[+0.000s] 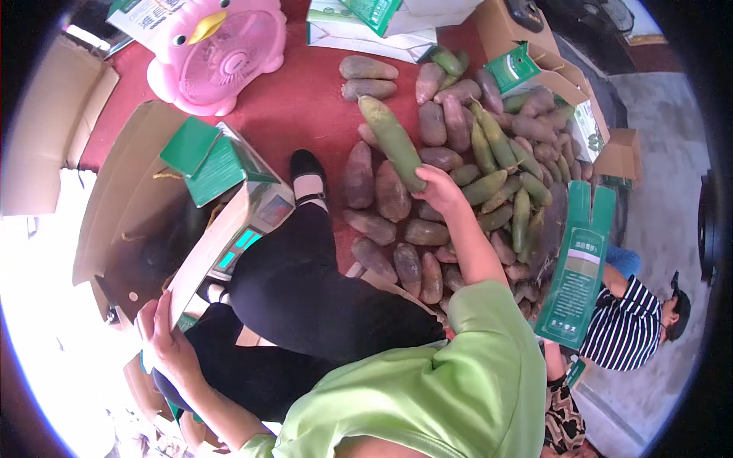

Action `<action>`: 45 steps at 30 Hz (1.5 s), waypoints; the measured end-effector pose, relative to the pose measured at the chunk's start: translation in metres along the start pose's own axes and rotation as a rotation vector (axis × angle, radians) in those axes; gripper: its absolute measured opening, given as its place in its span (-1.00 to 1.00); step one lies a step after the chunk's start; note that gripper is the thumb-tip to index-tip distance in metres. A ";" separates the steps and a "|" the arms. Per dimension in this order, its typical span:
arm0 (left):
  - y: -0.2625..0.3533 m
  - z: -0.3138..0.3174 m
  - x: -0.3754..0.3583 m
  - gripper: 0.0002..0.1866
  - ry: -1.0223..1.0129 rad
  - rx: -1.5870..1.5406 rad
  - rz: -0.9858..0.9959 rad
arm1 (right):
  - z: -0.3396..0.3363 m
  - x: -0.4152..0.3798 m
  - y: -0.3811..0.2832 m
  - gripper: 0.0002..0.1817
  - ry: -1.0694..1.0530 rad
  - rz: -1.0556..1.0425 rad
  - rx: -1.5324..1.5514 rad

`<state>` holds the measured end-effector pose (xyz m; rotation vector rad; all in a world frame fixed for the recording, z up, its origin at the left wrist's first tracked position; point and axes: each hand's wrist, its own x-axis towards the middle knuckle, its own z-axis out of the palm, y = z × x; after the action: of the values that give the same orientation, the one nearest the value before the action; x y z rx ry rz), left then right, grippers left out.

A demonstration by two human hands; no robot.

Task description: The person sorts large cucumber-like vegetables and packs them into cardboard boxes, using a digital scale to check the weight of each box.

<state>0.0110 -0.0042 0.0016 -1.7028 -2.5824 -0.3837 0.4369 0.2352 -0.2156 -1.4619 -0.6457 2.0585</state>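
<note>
My right hand (pixel 440 191) is wrapped round the lower end of a long green radish (pixel 391 140), held above a pile of radishes. Thick reddish-purple radishes (pixel 392 189) and slimmer green ones (pixel 495 137) lie in that pile. On the other side, my left hand (pixel 166 343) grips the near edge of an open cardboard box (pixel 200 256) with its fingers over the rim. Green flaps (pixel 210 162) stand up at the box's far end. The box's inside is dark, and its contents are hard to make out. Beside it shows a digital scale display (pixel 243 239).
A pink bird-shaped fan (pixel 221 57) stands on the red floor covering (pixel 313 99). White-and-green cartons (pixel 374 42) lie at the back. Another open box (pixel 534 69) borders the pile. At right, a green carton (pixel 576 282) stands out near a person in a striped shirt (pixel 626 324).
</note>
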 end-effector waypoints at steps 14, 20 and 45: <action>0.006 -0.012 0.003 -0.66 0.036 0.054 -0.012 | 0.154 -0.081 -0.153 -0.27 -0.408 -0.419 -0.447; 0.002 -0.012 0.004 -0.69 0.033 0.064 0.021 | 0.288 -0.100 -0.174 -0.35 -0.765 -0.414 -0.888; -0.005 -0.016 0.002 -0.65 0.172 0.048 -0.001 | 0.071 -0.015 0.005 -0.70 0.057 -0.245 -0.722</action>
<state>0.0040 -0.0073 0.0166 -1.5775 -2.4509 -0.4432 0.3729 0.2162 -0.1869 -1.6862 -1.5707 1.6524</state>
